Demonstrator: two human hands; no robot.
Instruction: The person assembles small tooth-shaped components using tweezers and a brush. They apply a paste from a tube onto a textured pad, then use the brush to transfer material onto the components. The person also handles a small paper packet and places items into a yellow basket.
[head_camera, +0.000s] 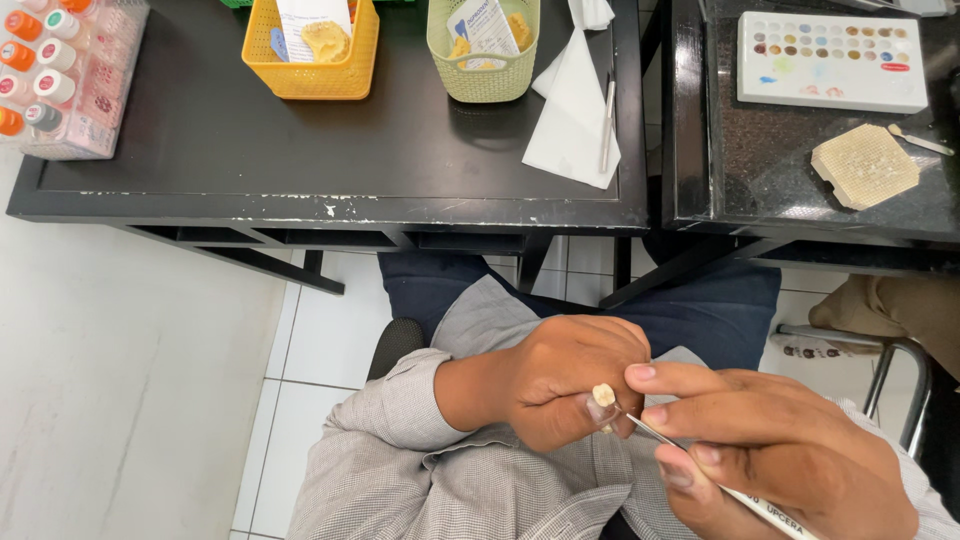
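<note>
Pinching a small cream tooth-shaped piece (603, 395) between thumb and fingertips, the left hand (560, 380) sits curled over the lap, near the bottom of the scene. The right hand (780, 450), just beside it, grips a thin white-handled tool (720, 488) whose metal tip touches the piece. Farther off, a yellow basket (310, 60) and a green basket (485, 65) stand on the black table (250, 150).

two baskets on the desk, one yellow (310, 50) and one green (484, 55), two black tables (300, 150) (800, 200), one paint palette (832, 62), one honeycomb tray (865, 166), and around eight little capped bottles (50, 70) in the corner rack
</note>
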